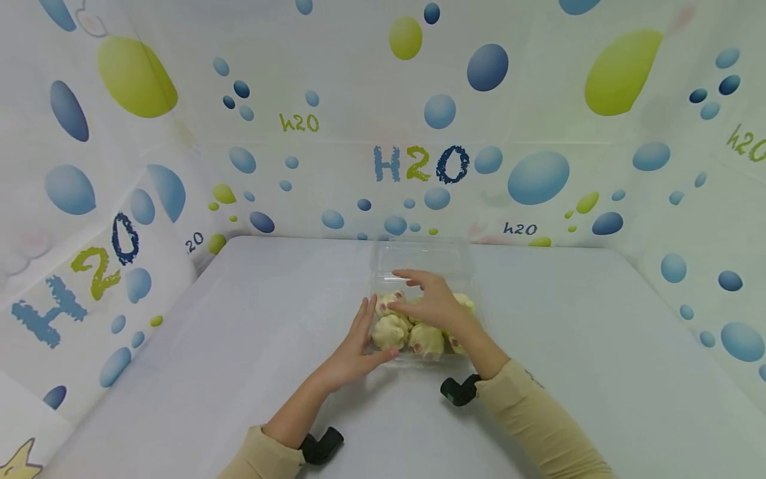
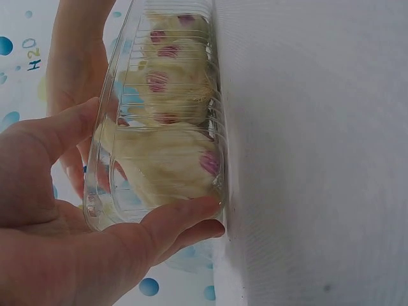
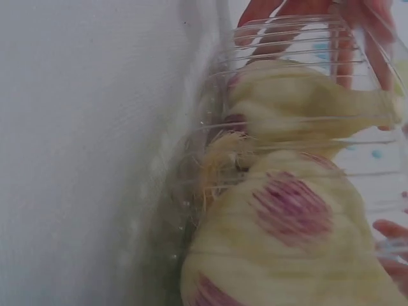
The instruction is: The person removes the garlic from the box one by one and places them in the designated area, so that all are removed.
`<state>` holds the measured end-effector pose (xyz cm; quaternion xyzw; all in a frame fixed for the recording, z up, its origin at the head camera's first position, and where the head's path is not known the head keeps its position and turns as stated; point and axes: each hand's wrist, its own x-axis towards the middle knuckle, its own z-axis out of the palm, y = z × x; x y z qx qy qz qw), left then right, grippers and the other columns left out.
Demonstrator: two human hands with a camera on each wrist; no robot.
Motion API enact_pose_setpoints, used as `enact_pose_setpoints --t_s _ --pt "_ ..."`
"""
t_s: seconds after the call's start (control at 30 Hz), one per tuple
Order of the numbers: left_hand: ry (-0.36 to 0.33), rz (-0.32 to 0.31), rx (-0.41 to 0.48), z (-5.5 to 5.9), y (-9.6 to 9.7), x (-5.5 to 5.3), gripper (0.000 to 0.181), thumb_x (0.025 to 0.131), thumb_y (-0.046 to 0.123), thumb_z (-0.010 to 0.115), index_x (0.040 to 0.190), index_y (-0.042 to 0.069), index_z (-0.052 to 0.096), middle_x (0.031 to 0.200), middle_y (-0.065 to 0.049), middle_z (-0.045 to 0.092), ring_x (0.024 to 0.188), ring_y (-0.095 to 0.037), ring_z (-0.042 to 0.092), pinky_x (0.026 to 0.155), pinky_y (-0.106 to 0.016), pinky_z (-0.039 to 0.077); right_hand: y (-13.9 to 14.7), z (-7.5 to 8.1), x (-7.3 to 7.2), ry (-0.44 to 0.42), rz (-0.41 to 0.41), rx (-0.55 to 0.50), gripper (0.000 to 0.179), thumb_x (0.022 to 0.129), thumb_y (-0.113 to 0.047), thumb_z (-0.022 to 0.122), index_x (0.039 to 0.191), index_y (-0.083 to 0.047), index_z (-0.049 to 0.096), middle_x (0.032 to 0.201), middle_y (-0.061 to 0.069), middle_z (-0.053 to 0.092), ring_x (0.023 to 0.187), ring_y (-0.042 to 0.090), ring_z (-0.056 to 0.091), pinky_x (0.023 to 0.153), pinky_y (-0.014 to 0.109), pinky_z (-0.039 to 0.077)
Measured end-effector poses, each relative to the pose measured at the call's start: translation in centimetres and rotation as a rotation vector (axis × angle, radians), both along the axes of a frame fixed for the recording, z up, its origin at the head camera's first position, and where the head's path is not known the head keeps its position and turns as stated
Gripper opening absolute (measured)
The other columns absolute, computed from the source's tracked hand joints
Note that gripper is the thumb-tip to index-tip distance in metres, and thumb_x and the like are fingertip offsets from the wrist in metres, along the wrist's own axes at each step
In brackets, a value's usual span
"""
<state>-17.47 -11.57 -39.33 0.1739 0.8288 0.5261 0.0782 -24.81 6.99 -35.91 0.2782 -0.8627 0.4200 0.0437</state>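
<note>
Garlic bulbs (image 1: 390, 332) with purple patches, several of them, fill a clear plastic container (image 2: 102, 185) standing on the table. Its transparent lid (image 1: 421, 256) is folded back toward the far side. My left hand (image 1: 353, 359) holds the container's near left corner, the thumb at the front and the fingers along the left side. Over the bulbs reaches my right hand (image 1: 437, 303), its thumb and fingers spread apart above the back left of the container. The thumb tip overlaps a garlic bulb (image 1: 389, 303) there, and the hand hides part of the back row.
The white table (image 1: 269, 319) extends on both sides of the container. A backdrop (image 1: 359, 80) with blue and green spots and H2O lettering rises behind and beside it. Black devices (image 1: 323, 446) sit at both wrists, close over the table.
</note>
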Motion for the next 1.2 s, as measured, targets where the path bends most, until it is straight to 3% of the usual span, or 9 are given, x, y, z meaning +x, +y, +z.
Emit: enact_pose_setpoints --t_s 0.13,0.27,0.53,0.63,0.77,0.87,0.93,1.07,1.2 --pt "0.004 -0.005 0.006 0.1 0.0 0.1 0.094 0.086 0.023 0.066 0.147 0.027 -0.004 0.151 -0.012 -0.014 0.136 -0.037 -0.006 0.1 -0.06 0.021 -0.5 0.0 -0.1 -0.016 -0.017 0.041 0.059 0.076 -0.031 0.075 0.127 -0.008 0.055 0.129 0.008 0.053 0.111 0.036 0.052 0.086 0.049 0.045" --pt "-0.001 -0.001 0.006 0.5 0.1 0.3 0.093 0.086 0.019 0.065 0.148 0.023 -0.004 0.15 -0.014 -0.015 0.136 -0.038 -0.006 0.1 -0.061 0.02 -0.9 -0.3 -0.3 0.031 -0.05 0.103 0.06 0.075 -0.033 0.075 0.126 -0.006 0.056 0.126 0.009 0.055 0.108 0.036 0.054 0.084 0.045 0.047" --pt "-0.017 -0.007 0.016 3.4 0.5 2.0 0.088 0.087 0.01 0.062 0.147 0.008 -0.002 0.149 -0.023 -0.012 0.135 -0.042 -0.004 0.1 -0.062 0.018 -1.6 -1.2 -0.6 0.068 -0.136 0.241 0.061 0.077 -0.041 0.071 0.125 -0.007 0.056 0.124 0.01 0.057 0.107 0.03 0.056 0.088 0.042 0.045" --pt "-0.022 0.002 0.02 3.3 0.5 2.0 0.088 0.087 0.01 0.062 0.147 0.008 -0.001 0.149 -0.023 -0.011 0.135 -0.042 -0.004 0.1 -0.063 0.017 -1.8 -1.2 -0.6 0.07 -0.161 0.278 0.061 0.077 -0.043 0.071 0.124 -0.007 0.056 0.123 0.009 0.057 0.111 0.028 0.054 0.091 0.042 0.043" --pt "0.008 0.006 0.02 2.3 0.3 1.5 0.089 0.087 0.014 0.064 0.148 0.013 -0.002 0.15 -0.021 -0.011 0.135 -0.041 -0.004 0.099 -0.063 0.017 -2.0 -1.3 -0.6 0.06 -0.191 0.321 0.061 0.076 -0.045 0.07 0.122 -0.006 0.058 0.121 0.009 0.058 0.113 0.028 0.052 0.093 0.042 0.041" --pt "0.009 -0.001 0.019 2.4 0.3 1.5 0.089 0.087 0.015 0.063 0.148 0.012 -0.002 0.149 -0.021 -0.011 0.135 -0.041 -0.005 0.1 -0.063 0.018 -2.2 -1.4 -0.8 0.048 -0.217 0.365 0.062 0.075 -0.048 0.07 0.119 -0.006 0.059 0.118 0.009 0.06 0.109 0.027 0.055 0.09 0.041 0.044" --pt "-0.002 0.002 0.024 3.2 0.5 1.9 0.088 0.087 0.012 0.063 0.147 0.009 -0.001 0.149 -0.022 -0.011 0.135 -0.041 -0.006 0.099 -0.063 0.017 -2.4 -1.3 -0.8 0.045 -0.236 0.396 0.062 0.073 -0.05 0.07 0.116 -0.005 0.061 0.112 0.009 0.062 0.102 0.025 0.058 0.084 0.039 0.047" --pt "0.001 0.006 0.018 3.1 0.5 2.0 0.088 0.087 0.013 0.062 0.148 0.012 -0.002 0.15 -0.02 -0.011 0.136 -0.039 -0.006 0.1 -0.063 0.016 -2.7 -1.2 -1.0 0.022 -0.269 0.447 0.064 0.07 -0.054 0.071 0.109 -0.005 0.062 0.096 0.005 0.063 0.084 0.02 0.058 0.07 0.035 0.049" --pt "0.0 0.0 0.018 3.3 0.5 2.0 0.088 0.087 0.012 0.062 0.148 0.011 -0.002 0.15 -0.02 -0.011 0.136 -0.039 -0.006 0.101 -0.062 0.016 -2.9 -1.1 -1.1 0.003 -0.293 0.472 0.066 0.069 -0.056 0.071 0.109 -0.004 0.062 0.092 0.004 0.064 0.085 0.022 0.059 0.076 0.038 0.048"
